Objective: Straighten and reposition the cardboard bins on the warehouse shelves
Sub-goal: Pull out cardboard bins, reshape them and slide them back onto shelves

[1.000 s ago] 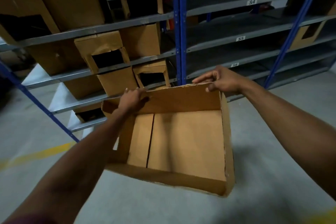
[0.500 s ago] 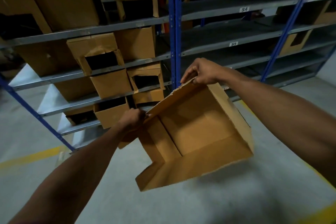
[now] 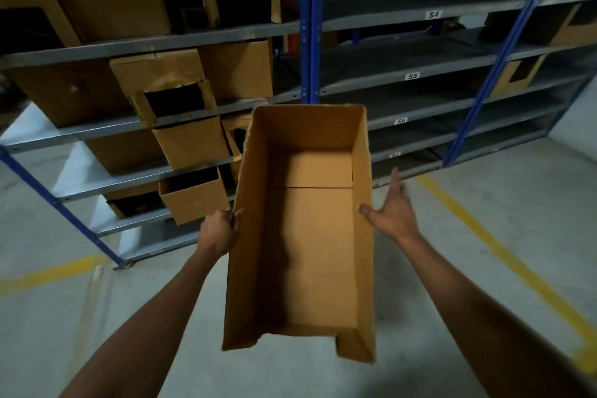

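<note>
The person is holding an empty bin (image 3: 310, 236) out over the floor (image 3: 484, 317), open side up, its long axis pointing away toward the shelves (image 3: 403, 92); nothing is carrying it but the hands. The left hand (image 3: 219, 231) is curling its grip over the rim of the bin's left wall, holding it. The right hand (image 3: 392, 213) is lying against the right wall with fingers spread wide, the thumb touching the cardboard, so its grip is pressing more than clasping. The near end of the bin is showing a cut-down, ragged lip. Beyond it, on the left bay, the work is looking far from finished: a low bin (image 3: 193, 195) is jutting over the front edge of a lower shelf at a skew, a torn bin (image 3: 168, 84) higher up is sitting crooked with its flap bent, and others around them are standing at mixed angles. The right bay, with labels S4 to S6 on its shelf edges, is showing mostly bare shelves, with a far bin (image 3: 517, 74) at its right end. As a judgement, this bin is still awaiting a slot, and most straightening is remaining.
</note>
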Motion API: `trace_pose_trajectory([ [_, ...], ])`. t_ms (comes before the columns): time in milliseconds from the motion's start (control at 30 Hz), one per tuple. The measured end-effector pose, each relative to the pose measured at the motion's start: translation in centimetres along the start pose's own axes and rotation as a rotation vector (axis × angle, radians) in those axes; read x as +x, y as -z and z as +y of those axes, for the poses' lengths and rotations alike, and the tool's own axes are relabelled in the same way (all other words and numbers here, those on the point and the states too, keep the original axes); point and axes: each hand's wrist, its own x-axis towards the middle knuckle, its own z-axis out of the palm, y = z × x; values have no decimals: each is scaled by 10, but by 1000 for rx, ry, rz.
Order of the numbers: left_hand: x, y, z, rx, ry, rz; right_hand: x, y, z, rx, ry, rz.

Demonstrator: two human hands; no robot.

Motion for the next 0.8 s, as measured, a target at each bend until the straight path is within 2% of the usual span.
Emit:
trace_pose_trajectory([
  [67, 1, 5, -11, -93, 64, 38, -28, -15, 9, 220, -67, -187],
  [100, 3, 10, -14, -163, 109, 49, -45, -19, 9, 290, -53, -230],
  [200, 9, 32, -15, -301, 180, 95, -85, -29, 9, 330, 74, -232],
  [367, 30, 85, 3, -309, 159, 156, -101, -22, -36, 228, 97, -300],
  [500, 44, 136, 26, -297, 113, 227, -101, -6, -88, 205, 145, -195],
  [600, 47, 180, 46, -407, 47, 246, -89, 18, -128, 238, 223, -100],
  [800, 36, 279, 120, -636, -349, 165, -43, 116, -235, 469, 320, -48],
])
